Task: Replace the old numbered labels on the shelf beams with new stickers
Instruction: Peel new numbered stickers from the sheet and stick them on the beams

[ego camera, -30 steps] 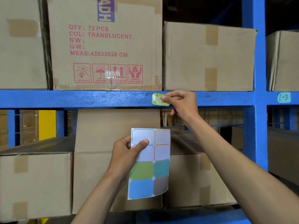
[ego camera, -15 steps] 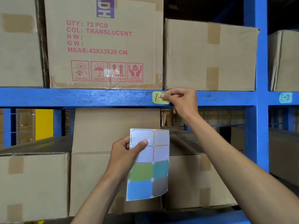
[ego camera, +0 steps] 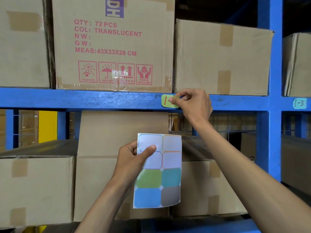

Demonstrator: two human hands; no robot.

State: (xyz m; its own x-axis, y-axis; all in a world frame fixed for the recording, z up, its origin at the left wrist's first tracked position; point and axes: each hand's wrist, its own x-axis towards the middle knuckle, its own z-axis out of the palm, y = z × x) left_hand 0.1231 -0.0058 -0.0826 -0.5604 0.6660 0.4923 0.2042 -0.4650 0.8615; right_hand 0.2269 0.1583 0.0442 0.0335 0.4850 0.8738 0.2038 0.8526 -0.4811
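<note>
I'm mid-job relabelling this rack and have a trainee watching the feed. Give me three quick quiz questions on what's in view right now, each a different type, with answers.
1. True or false: the left hand holds the sticker sheet by its top left corner.
2. How many coloured stickers are left on the sheet?
A) two B) four C) six
3. Fill in: the teal label on the beam right of the blue upright reads ____.

Key:
1. True.
2. B; green, teal, blue and grey fill the bottom rows, and the top four spaces are blank.
3. 1-3. The right hand pinches the green label on the shelf beam, hiding its second digit.
</note>
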